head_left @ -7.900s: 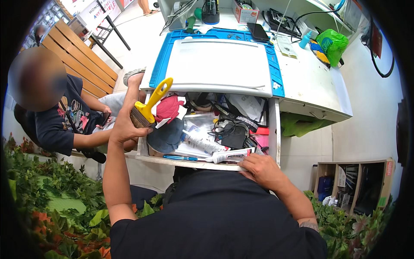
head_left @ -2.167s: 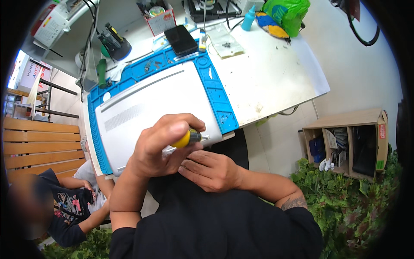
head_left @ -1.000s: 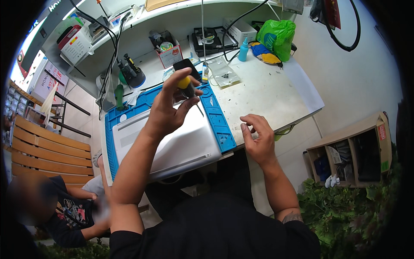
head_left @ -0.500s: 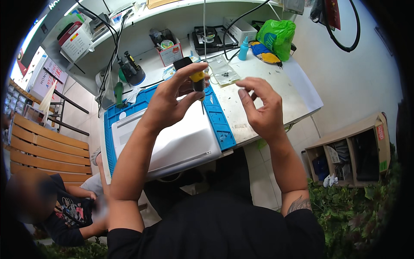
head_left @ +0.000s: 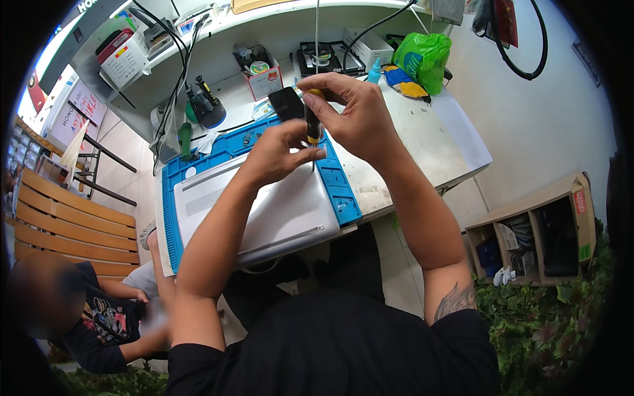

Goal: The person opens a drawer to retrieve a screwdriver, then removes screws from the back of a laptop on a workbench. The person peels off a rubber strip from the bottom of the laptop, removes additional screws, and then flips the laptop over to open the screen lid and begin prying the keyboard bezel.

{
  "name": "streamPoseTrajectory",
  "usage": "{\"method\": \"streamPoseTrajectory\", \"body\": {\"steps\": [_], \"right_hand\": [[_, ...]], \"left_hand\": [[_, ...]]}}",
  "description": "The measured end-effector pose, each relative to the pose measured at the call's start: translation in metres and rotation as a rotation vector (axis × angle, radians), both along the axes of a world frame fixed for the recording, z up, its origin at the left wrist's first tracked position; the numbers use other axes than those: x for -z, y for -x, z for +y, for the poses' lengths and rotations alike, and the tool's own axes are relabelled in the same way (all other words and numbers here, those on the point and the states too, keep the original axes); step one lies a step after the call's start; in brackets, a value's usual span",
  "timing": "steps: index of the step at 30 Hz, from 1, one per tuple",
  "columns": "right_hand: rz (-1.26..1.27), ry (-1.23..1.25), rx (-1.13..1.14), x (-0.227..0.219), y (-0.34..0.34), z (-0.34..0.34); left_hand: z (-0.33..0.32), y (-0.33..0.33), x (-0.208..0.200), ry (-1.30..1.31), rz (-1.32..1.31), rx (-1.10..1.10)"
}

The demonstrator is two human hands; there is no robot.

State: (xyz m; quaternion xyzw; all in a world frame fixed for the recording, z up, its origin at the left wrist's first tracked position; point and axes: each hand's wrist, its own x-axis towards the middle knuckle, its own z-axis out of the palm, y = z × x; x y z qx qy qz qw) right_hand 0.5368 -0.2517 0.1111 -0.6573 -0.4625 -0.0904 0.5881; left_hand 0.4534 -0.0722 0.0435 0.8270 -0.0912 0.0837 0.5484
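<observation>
A black-and-yellow screwdriver (head_left: 313,132) stands nearly upright, its thin shaft pointing down at the edge of a closed silver laptop (head_left: 271,214). My left hand (head_left: 274,155) pinches the driver low, near the shaft. Around the top of the handle close the fingers of my right hand (head_left: 360,119). Whether the tip touches the laptop's surface I cannot tell. Beneath the laptop lies a blue repair mat (head_left: 338,191) with small compartments, some holding tiny parts. A black phone-like slab (head_left: 284,104) is just behind my hands.
At the back are a box of supplies (head_left: 264,82), a blue bottle (head_left: 374,70) and a green plastic bag (head_left: 426,63). A dark tool holder (head_left: 206,109) and cables (head_left: 173,86) are on the left. Another person (head_left: 105,317) sits at lower left, beside a wooden bench (head_left: 72,224).
My right hand has come left to the top of the screwdriver. My left hand has shifted down to the driver's lower part.
</observation>
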Motion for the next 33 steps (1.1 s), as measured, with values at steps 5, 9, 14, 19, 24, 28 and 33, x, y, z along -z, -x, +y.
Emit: {"method": "streamPoseTrajectory", "body": {"steps": [5, 9, 14, 19, 24, 28, 33], "right_hand": [[0.302, 0.006, -0.34, 0.008, -0.01, 0.004], [0.309, -0.008, -0.225, 0.01, 0.001, 0.011], [0.288, -0.016, -0.208, 0.019, -0.002, 0.019], [0.22, -0.015, -0.196, 0.015, 0.002, 0.024], [0.204, -0.02, -0.196, 0.015, -0.001, 0.028], [0.22, -0.019, -0.207, 0.016, 0.0, 0.029], [0.181, -0.023, -0.211, 0.018, 0.0, 0.031]], "left_hand": [[-0.001, 0.011, 0.027, 0.122, 0.126, -0.017], [-0.008, 0.017, 0.029, -0.081, -0.009, -0.143], [-0.015, 0.016, 0.025, -0.047, -0.018, -0.139], [-0.009, 0.013, 0.02, -0.145, 0.07, -0.187], [-0.01, 0.016, 0.023, 0.029, 0.016, -0.143], [-0.011, 0.015, 0.013, -0.175, 0.149, -0.204], [-0.011, 0.017, 0.023, 0.065, -0.08, -0.159]]}}
